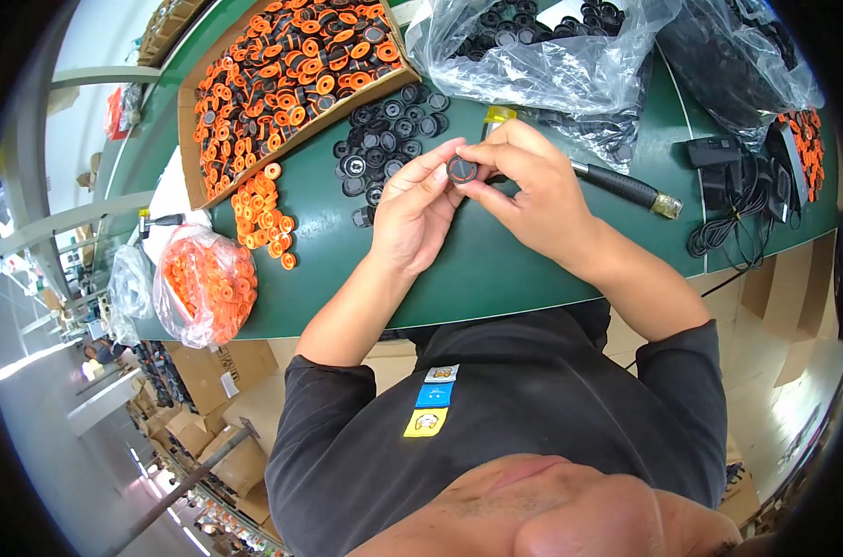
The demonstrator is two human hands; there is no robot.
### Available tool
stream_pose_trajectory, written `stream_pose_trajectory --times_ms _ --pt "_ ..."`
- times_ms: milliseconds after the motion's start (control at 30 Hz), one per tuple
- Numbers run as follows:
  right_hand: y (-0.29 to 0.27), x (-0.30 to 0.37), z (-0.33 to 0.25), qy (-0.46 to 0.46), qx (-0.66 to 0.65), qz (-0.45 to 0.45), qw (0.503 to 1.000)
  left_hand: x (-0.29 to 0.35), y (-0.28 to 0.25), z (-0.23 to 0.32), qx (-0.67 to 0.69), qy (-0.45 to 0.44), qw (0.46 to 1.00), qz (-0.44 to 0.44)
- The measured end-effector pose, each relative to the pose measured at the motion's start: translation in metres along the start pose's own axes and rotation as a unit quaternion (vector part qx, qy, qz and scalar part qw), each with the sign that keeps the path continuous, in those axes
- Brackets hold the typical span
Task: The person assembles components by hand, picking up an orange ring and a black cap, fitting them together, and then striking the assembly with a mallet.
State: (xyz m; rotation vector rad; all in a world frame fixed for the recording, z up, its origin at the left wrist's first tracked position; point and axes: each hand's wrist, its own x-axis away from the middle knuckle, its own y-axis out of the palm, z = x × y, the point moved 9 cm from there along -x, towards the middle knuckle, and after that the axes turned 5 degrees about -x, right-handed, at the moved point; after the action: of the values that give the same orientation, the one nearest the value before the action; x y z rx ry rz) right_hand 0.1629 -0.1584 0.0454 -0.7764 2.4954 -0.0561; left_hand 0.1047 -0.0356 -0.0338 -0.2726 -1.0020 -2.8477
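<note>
Both my hands meet over the green table, with a small round black cap [461, 169] pinched between their fingertips. The cap's flat face, which carries a thin marking, is turned up toward me. My left hand [412, 212] steadies it from the left with thumb and fingers. From the right, my right hand [539, 190] grips its edge between thumb and forefinger. A tool with a black handle [626, 186] lies partly hidden behind my right hand; a yellow piece [499, 114] shows beyond that hand. Loose black caps [389, 139] lie just beyond my left hand.
A cardboard tray [296, 141] of orange-and-black parts stands far left, with loose orange rings [262, 218] before it. A bag of orange parts [205, 283] sits at the left edge. Clear bags of black parts [551, 79] lie at the back; a cabled black adapter [716, 151] lies right.
</note>
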Motion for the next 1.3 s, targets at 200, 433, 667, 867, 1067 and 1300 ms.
stream_pose_trajectory --times_ms 200,433,667,867,1067,1300 --pt "-0.002 -0.003 -0.001 -0.01 -0.003 -0.002 1.0 0.001 0.003 0.003 -0.001 0.009 1.0 0.002" --pt "-0.001 -0.003 -0.002 0.003 0.01 -0.03 0.999 0.004 -0.002 0.012 -0.079 0.077 0.994 0.016" --pt "0.001 -0.002 -0.002 -0.017 0.028 -0.043 0.999 0.005 0.002 0.016 -0.1 0.085 0.991 0.007" --pt "0.002 -0.001 -0.002 -0.001 0.01 -0.034 0.999 0.006 0.014 0.02 -0.083 0.09 0.992 0.009" --pt "0.003 -0.001 -0.004 -0.01 0.022 -0.028 0.999 0.006 0.009 0.019 -0.102 0.092 0.99 0.008" --pt "0.001 -0.003 -0.005 -0.023 0.038 -0.038 0.998 0.006 0.009 0.018 -0.108 0.088 0.99 0.021"
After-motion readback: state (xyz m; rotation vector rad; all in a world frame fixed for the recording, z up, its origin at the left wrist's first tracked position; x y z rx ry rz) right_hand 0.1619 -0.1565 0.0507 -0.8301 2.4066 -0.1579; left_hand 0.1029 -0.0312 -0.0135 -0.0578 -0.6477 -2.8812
